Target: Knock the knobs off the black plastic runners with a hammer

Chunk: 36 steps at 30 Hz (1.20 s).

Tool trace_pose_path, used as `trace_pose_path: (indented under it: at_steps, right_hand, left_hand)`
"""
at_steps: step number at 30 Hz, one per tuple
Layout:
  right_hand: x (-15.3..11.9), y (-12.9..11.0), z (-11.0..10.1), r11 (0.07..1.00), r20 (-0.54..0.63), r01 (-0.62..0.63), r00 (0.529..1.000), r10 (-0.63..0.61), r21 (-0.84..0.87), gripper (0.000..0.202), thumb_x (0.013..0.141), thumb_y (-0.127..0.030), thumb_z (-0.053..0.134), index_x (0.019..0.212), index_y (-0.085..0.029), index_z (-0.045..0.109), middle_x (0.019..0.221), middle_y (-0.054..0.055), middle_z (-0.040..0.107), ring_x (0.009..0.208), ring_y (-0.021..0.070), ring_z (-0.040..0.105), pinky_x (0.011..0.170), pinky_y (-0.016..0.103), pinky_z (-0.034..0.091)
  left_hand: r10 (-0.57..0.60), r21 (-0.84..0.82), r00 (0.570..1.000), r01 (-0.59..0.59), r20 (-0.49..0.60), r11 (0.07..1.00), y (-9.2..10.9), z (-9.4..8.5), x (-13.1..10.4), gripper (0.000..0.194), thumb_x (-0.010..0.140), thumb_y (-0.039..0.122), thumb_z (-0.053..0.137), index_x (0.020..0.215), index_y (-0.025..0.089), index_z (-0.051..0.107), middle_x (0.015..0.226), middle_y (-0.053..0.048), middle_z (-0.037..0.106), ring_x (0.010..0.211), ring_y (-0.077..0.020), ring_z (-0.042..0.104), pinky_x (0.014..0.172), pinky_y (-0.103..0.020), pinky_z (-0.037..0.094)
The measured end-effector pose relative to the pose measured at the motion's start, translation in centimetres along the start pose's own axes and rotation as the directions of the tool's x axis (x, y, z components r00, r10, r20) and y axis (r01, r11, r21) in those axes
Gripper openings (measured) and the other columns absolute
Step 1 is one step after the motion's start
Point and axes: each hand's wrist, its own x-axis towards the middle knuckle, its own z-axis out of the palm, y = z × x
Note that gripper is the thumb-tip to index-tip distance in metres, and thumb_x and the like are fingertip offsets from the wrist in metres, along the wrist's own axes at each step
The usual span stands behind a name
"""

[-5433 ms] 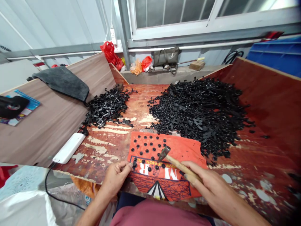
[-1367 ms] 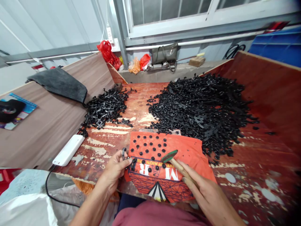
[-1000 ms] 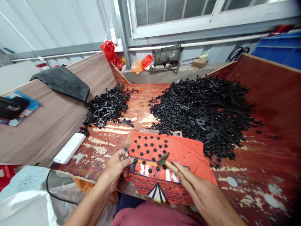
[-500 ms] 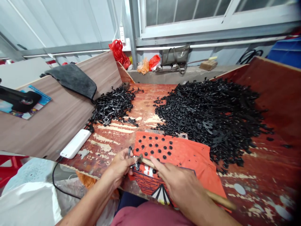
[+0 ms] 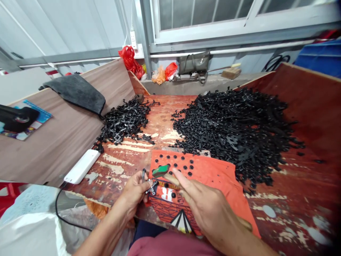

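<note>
My left hand [image 5: 137, 190] pinches a small black metal-studded part [image 5: 151, 187] at the left edge of an orange cloth [image 5: 221, 181]. In my right hand [image 5: 205, 202] is the wooden handle of a hammer, its green-marked head [image 5: 161, 171] raised just above and right of that part. Several round black studs [image 5: 185, 167] stand in loose rows on the cloth. A large heap of black parts [image 5: 234, 124] lies behind the cloth to the right, and a smaller heap [image 5: 124, 119] to the left.
A white power strip or box [image 5: 82, 166] with a black cable lies at the table's left edge. Wooden boards [image 5: 66, 131] wall the left side. A dark cloth [image 5: 77, 91] hangs over them. Plastic bags [image 5: 130, 62] and a wooden block [image 5: 231, 73] are at the back.
The hammer head has lifted off the part and turned, so its green side shows. My left hand still pinches the part. The whole view has shifted slightly.
</note>
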Motion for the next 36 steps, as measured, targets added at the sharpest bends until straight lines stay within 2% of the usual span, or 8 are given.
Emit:
trace_pose_path:
  at_steps: [5,9,13,19,23,26,29,36]
  right_hand:
    - [0.2,0.2,0.9,0.982,0.112,-0.02,0.993,0.042,-0.189,0.058,0.092,-0.015,0.049,0.148,-0.029,0.042,0.076,0.001,0.072,0.06,0.0217,0.069,0.052,0.028,0.049]
    - [0.4,0.1,1.0,0.996,0.098,-0.033,0.994,0.041,-0.083,0.06,0.098,-0.02,0.046,0.154,-0.03,0.029,0.095,0.004,0.074,0.077,0.0223,0.072,0.064,0.029,0.053]
    - [0.7,-0.2,1.2,0.986,0.188,-0.105,0.974,0.128,-0.125,0.056,0.096,-0.019,0.048,0.15,-0.032,0.038,0.084,0.003,0.075,0.071,0.0258,0.073,0.058,0.032,0.053]
    - [-0.4,0.7,-1.4,0.903,0.101,-0.164,0.986,0.135,0.397,0.055,0.103,-0.022,0.034,0.155,-0.036,0.022,0.139,0.0,0.061,0.116,0.0194,0.064,0.098,0.034,0.049]
    - [-2.2,1.9,-2.9,0.802,0.191,-0.357,0.934,0.301,0.48,0.047,0.105,-0.033,0.031,0.151,-0.042,0.031,0.145,-0.005,0.054,0.127,0.0196,0.056,0.103,0.035,0.046]
    - [-2.4,1.9,-2.8,0.779,0.22,-0.401,0.916,0.336,0.482,0.042,0.104,-0.035,0.033,0.144,-0.04,0.045,0.137,-0.002,0.061,0.119,0.0213,0.061,0.094,0.033,0.049]
    - [-0.9,0.8,-2.8,0.793,0.171,-0.398,0.917,0.361,0.462,0.026,0.098,-0.031,0.045,0.115,-0.027,0.064,0.1,0.001,0.073,0.087,0.0194,0.067,0.075,0.027,0.049]
    - [4.0,-2.3,-2.2,0.823,0.114,-0.286,0.958,0.264,0.49,0.009,0.083,-0.02,0.062,0.081,-0.024,0.054,0.072,-0.007,0.059,0.065,0.0118,0.052,0.057,0.021,0.032]
  left_hand:
    - [-0.017,-0.017,1.0,0.017,-0.004,1.0,0.0,-0.2,0.1,0.044,0.06,0.037,0.083,0.073,0.021,0.045,0.048,0.01,0.053,0.029,-0.0039,0.038,0.028,-0.014,0.032]
    - [-0.005,-0.031,1.0,0.005,0.002,0.999,-0.5,-0.3,0.2,0.044,0.061,0.038,0.083,0.074,0.021,0.044,0.049,0.01,0.053,0.029,-0.0033,0.038,0.029,-0.014,0.033]
    - [-0.001,-0.049,1.0,0.002,0.027,0.999,-0.8,-0.4,0.2,0.045,0.063,0.038,0.083,0.075,0.021,0.043,0.049,0.011,0.051,0.03,-0.0034,0.038,0.029,-0.014,0.033]
    - [0.02,-0.167,1.0,-0.023,-0.024,0.986,2.7,-1.0,-0.7,0.035,0.065,0.028,0.082,0.079,0.019,0.05,0.049,0.014,0.044,0.032,0.0007,0.025,0.034,-0.013,0.029]
    - [-0.022,-0.313,1.0,0.014,-0.022,0.95,4.8,-1.3,-0.8,0.035,0.059,0.014,0.083,0.078,0.017,0.054,0.056,0.01,0.048,0.041,-0.0013,0.036,0.04,-0.014,0.033]
    - [-0.085,-0.36,0.996,0.078,-0.003,0.93,4.8,-0.8,-0.6,0.035,0.059,0.013,0.085,0.079,0.016,0.056,0.061,0.007,0.054,0.047,-0.0035,0.045,0.044,-0.015,0.038]
    - [-0.111,-0.384,0.993,0.119,0.044,0.915,4.3,0.5,-1.2,0.031,0.063,0.015,0.085,0.079,0.016,0.059,0.065,0.004,0.058,0.052,-0.0059,0.051,0.05,-0.017,0.045]
    - [-0.018,-0.422,0.99,0.077,0.143,0.903,3.8,4.4,-4.2,0.032,0.069,0.019,0.084,0.096,0.017,0.067,0.076,0.002,0.063,0.058,-0.0062,0.055,0.057,-0.017,0.048]
